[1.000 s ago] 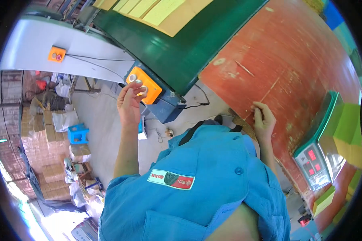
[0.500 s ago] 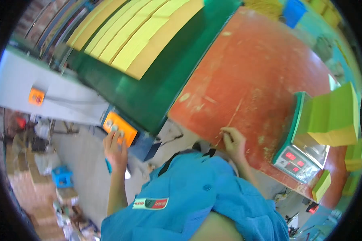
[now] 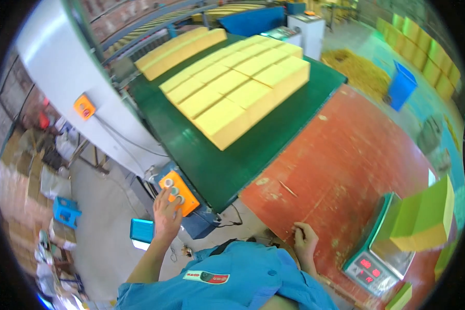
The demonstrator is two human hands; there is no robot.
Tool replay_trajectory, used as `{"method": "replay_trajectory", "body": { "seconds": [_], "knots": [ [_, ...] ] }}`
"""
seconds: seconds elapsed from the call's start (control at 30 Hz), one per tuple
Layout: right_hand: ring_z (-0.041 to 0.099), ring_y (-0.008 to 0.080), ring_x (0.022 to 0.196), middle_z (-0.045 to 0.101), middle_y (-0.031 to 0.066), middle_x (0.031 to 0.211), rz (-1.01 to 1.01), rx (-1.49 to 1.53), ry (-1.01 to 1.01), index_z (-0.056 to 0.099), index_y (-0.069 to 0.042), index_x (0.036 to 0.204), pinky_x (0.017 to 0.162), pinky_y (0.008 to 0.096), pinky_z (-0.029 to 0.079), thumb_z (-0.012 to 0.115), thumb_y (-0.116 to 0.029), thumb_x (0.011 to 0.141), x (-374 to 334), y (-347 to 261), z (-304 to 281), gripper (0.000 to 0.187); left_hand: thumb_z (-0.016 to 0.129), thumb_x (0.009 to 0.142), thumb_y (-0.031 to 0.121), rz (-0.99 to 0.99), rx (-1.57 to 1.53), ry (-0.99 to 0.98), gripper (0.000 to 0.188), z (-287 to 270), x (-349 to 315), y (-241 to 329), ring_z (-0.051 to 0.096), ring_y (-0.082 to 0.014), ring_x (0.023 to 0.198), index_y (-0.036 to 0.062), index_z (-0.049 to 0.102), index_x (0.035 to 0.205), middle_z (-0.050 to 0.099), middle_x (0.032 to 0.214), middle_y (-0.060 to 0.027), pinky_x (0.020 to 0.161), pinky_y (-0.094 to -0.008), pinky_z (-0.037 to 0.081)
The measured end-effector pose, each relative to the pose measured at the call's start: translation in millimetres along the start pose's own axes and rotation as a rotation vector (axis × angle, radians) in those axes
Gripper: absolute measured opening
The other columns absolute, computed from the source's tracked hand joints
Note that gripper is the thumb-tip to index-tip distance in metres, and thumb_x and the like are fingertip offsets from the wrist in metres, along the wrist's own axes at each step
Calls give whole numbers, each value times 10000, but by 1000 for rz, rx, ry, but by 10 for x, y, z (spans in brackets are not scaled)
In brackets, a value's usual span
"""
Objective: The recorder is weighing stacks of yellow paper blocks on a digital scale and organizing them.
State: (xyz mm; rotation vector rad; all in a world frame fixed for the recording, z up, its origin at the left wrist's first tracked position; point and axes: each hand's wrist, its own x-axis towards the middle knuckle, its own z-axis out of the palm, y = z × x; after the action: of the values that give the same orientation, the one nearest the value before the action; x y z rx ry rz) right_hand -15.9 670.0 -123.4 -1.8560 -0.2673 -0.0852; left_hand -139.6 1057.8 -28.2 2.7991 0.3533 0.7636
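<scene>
My left hand [image 3: 167,215] reaches to an orange control box [image 3: 179,192] with round buttons at the corner of the conveyor. Its fingers are stretched out and touch the box by the buttons, holding nothing. On the near edge of the red tabletop [image 3: 336,155] rests my right hand [image 3: 305,242], its fingers curled in with nothing showing in them. Ahead, several rows of yellow blocks [image 3: 232,88] lie on the green conveyor belt [image 3: 191,155].
To the right stands a scale [image 3: 369,271] with a lit red display, bearing stacked yellow-green blocks [image 3: 423,212]. A thin stick [image 3: 288,188] lies on the tabletop. Beyond are a blue bin [image 3: 401,85] and a yellow heap [image 3: 356,72]. A blue stool [image 3: 66,212] stands on the left floor.
The view has tilted up and shifted, so more of the conveyor and room shows. The yellow blocks appear nearer along the belt. My left hand stays at the control box, my right at the table edge.
</scene>
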Motion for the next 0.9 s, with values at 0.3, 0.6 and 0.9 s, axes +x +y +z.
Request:
{"method": "replay_trajectory", "body": {
  "seconds": [0.3,0.6,0.9],
  "knots": [
    [675,164,799,696,113,848,61,41,16,672,8,977,713,277,522,557,51,884,17,-68,36,154,625,761,10,-5,-3,-8,281,-74,-1,-52,441,-389,1313,42,649,1040,505,1366,-192,1060,-518,344],
    [670,173,706,693,100,807,-49,27,58,692,-18,955,634,276,512,624,6,856,0,56,68,122,601,742,-16,86,15,50,261,3,-61,-106,506,-387,1231,36,635,995,560,1301,-179,1039,-492,371],
    [653,160,687,690,103,825,-126,4,43,691,-24,962,608,285,503,622,-37,873,-18,26,1,114,609,739,-33,89,11,52,252,31,-84,-108,528,-374,1197,37,629,980,569,1275,-160,1032,-480,382]
  ]
}}
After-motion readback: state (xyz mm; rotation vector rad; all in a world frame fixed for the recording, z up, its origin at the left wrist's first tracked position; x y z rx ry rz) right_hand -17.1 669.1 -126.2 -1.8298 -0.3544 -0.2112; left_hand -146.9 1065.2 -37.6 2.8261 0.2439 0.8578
